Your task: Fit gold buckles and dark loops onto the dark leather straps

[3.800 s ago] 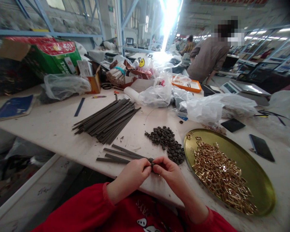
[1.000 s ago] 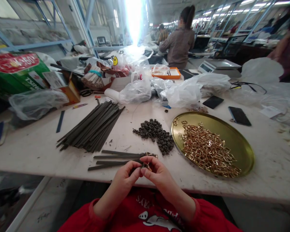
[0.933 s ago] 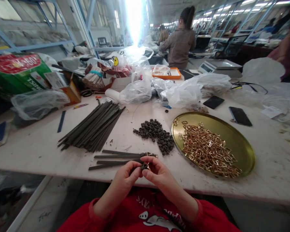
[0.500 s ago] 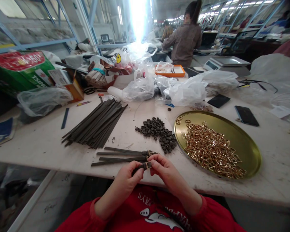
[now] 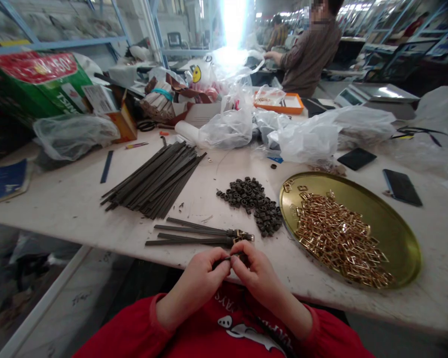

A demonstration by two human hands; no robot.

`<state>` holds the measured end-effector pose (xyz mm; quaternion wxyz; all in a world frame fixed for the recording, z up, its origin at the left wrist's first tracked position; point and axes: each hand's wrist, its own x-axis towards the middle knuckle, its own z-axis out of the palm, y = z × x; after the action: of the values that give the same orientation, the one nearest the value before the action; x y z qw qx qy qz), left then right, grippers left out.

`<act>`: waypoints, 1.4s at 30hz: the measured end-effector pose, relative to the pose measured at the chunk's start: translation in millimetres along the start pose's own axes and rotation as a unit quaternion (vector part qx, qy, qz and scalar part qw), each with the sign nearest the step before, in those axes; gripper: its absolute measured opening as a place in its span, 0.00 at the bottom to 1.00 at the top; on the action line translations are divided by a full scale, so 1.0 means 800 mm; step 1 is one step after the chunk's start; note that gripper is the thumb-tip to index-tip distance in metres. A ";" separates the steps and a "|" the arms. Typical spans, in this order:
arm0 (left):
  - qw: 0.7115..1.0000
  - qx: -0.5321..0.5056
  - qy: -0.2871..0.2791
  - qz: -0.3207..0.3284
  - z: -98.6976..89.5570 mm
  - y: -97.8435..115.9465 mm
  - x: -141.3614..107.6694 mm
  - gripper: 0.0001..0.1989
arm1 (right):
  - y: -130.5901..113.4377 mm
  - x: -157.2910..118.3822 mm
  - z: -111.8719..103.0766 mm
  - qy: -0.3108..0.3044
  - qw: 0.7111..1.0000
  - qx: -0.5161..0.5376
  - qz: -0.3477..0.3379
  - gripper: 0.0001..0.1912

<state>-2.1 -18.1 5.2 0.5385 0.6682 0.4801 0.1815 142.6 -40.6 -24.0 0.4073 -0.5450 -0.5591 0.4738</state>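
Just past the table's front edge, my left hand (image 5: 205,272) is closed on a dark strap (image 5: 219,261), most of which its fingers hide. Pinched at the strap's other end is my right hand (image 5: 252,268); the gold buckle there is largely covered by the fingertips. Right beyond my hands lie several finished-looking straps (image 5: 194,233) with gold buckles at their right ends. Behind these, a heap of small dark strap loops (image 5: 254,201) sits in the middle. Loose gold buckles (image 5: 343,238) are piled on a round gold tray (image 5: 399,226) to the right.
A bundle of dark strips (image 5: 153,181) lies left of the loops. Plastic bags (image 5: 306,139) crowd the table's back. A phone (image 5: 402,187) and a black flat piece (image 5: 356,158) lie beyond the tray. A person (image 5: 311,49) stands behind the table.
My hands have drawn together, and the buckle has turned mostly out of sight between my fingers. The view has shifted slightly. The person behind now has an arm stretched out to the left.
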 end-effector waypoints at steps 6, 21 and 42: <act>1.000 0.027 0.005 0.012 -0.007 -0.009 0.004 0.10 | 0.009 0.003 0.007 -0.004 0.989 0.128 0.074 0.04; 0.998 0.036 -0.044 0.019 -0.019 -0.011 -0.005 0.12 | 0.006 -0.009 -0.004 -0.026 0.998 -0.032 0.047 0.02; 0.993 -0.045 -0.103 -0.021 -0.016 -0.009 -0.007 0.18 | 0.010 -0.026 -0.020 -0.137 0.981 -0.130 -0.046 0.16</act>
<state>-17.9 -16.3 4.7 0.6185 0.6484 0.4270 0.1217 161.7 -60.4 -27.1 0.2735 -0.4970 -0.6908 0.4482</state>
